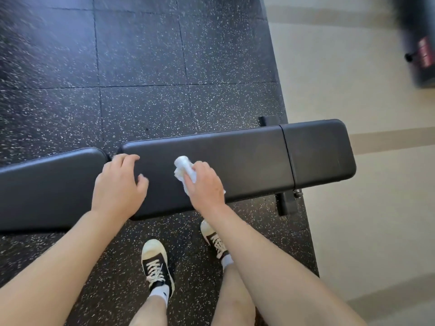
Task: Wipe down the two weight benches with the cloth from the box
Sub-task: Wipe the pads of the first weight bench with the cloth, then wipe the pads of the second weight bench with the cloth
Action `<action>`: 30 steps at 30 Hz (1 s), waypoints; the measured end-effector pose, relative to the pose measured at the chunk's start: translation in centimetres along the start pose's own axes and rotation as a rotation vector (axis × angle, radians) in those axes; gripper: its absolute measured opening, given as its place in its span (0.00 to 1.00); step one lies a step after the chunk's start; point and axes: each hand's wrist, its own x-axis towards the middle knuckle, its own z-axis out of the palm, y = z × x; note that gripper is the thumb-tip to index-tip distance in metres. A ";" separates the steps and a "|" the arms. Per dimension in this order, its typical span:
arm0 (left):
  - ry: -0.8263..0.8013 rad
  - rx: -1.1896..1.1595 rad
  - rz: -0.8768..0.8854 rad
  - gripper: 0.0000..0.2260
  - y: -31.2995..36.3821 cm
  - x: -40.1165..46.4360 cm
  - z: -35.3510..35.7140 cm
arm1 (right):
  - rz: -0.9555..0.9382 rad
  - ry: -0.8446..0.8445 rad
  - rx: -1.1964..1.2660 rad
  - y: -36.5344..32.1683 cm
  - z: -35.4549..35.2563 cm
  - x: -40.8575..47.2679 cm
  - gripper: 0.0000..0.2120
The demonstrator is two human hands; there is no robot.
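Right hand (205,182) is curled round a bunched white cloth (184,171), pressing it down on the bench pad, wad sticking out ahead of the fingers. Forearm comes in from the near edge, wrist over that edge. Cloth sits about mid-length of the long pad, between near and far edges.

Left hand (120,182) holds nothing: palm down on the same pad at its left end, fingers loosely spread and bent, fingertips near the far-left corner by the gap to the next pad. Both arms bare.

The surface is a black weight bench (259,161), lying left to right: one long pad with a seam across it near the right end, a second pad (47,189) angled off to the left. Black frame foot (283,203) shows under the near-right corner, another bit of frame behind the far edge.

Person stands at the near edge, black-and-white sneakers (156,264) and white socks on the floor.

Floor (141,67) under the bench is black speckled rubber tile. It ends just right of the bench; beyond is pale flooring (353,90) with tan stripes. Blurred dark object with a red label (421,50) in the top-right corner, can't tell what it is.
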 end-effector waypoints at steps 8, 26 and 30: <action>0.065 -0.078 0.084 0.26 4.5 -4.1 -12.3 | -0.062 0.145 -0.032 -4.0 -14.7 -2.8 0.12; 0.508 -0.149 0.154 0.20 11.3 -15.5 -41.1 | -0.526 0.462 0.015 -23.5 -36.5 -12.2 0.15; 0.590 -0.189 0.118 0.18 11.2 -18.1 -43.5 | -0.646 0.399 0.083 -27.5 -39.1 -13.1 0.14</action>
